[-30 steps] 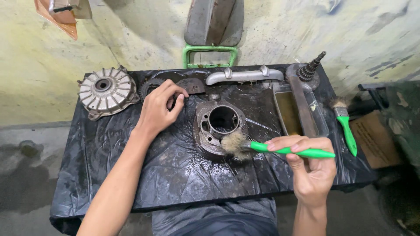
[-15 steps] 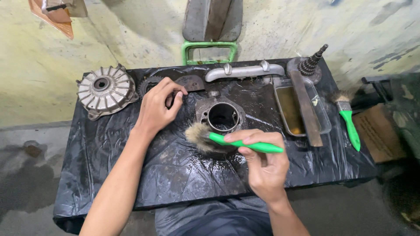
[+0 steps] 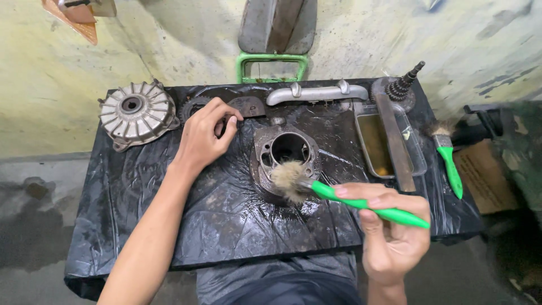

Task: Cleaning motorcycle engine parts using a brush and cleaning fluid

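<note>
A dark metal engine cylinder [image 3: 285,158] with a round bore stands in the middle of a table covered in black plastic [image 3: 169,226]. My right hand [image 3: 389,231] grips a green-handled brush [image 3: 361,201], whose pale bristles touch the cylinder's front rim. My left hand [image 3: 203,135] rests to the left of the cylinder, fingers curled on a small dark part that I cannot make out.
A ribbed grey drum hub [image 3: 135,113] sits at the back left. A curved metal pipe [image 3: 316,92], a tray of yellowish liquid [image 3: 377,147] with a flat bar across it, a geared shaft [image 3: 402,86] and a second green brush [image 3: 449,158] lie at the back and right.
My right hand swept the brush from the cylinder's front right to its left side, then back to the right; the bristles now rest on the front rim. My left hand stayed put.
</note>
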